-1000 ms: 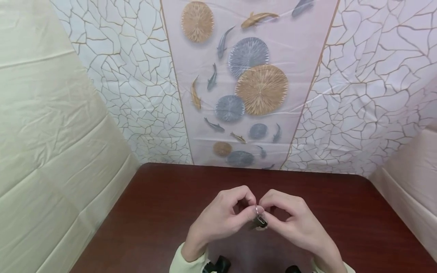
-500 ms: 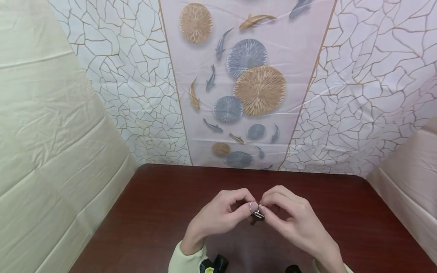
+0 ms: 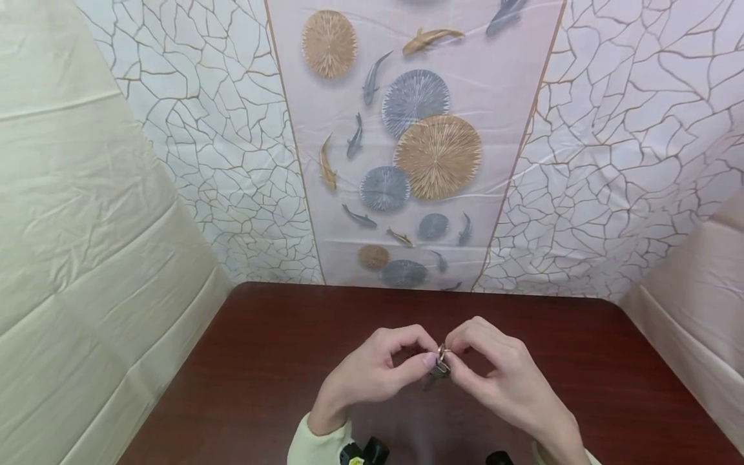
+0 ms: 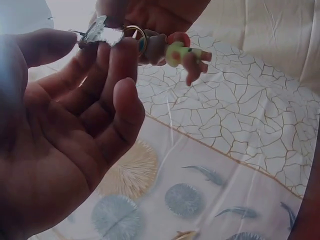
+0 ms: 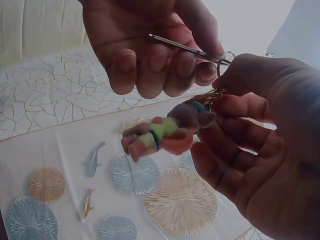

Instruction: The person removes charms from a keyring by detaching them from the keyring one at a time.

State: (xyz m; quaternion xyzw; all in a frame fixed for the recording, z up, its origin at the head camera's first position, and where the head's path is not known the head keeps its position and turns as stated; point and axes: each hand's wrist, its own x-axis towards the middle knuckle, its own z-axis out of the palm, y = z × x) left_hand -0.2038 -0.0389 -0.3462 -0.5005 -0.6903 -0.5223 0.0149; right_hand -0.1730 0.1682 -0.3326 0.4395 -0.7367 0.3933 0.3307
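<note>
Both hands meet at their fingertips over the table. My left hand [image 3: 372, 368] pinches a slim, flat metal piece [image 5: 180, 46] between thumb and fingers; its exact kind is unclear. A thin metal ring [image 5: 218, 69] joins its end. Opposite, my right hand [image 3: 511, 371] pinches the ring and gold-coloured fitting of a figurine keychain, its thumb and index finger covering part of them. The small figurine [image 5: 162, 132], brown, yellow-green and red, dangles below the right fingertips. In the left wrist view the figurine [image 4: 186, 56] sticks out beyond the gold ring [image 4: 144, 42].
A dark reddish-brown table [image 3: 279, 336] lies beneath the hands. Behind it hangs a patterned cloth [image 3: 349, 252] with fish and round motifs. Pale fabric walls [image 3: 116, 258] stand at both sides. Black wrist devices [image 3: 374, 449] show at the bottom edge.
The small metal piece and ring have turned between the fingertips, and the ring now stands more upright. The left thumb has shifted slightly on it. Both hands stay in nearly the same place.
</note>
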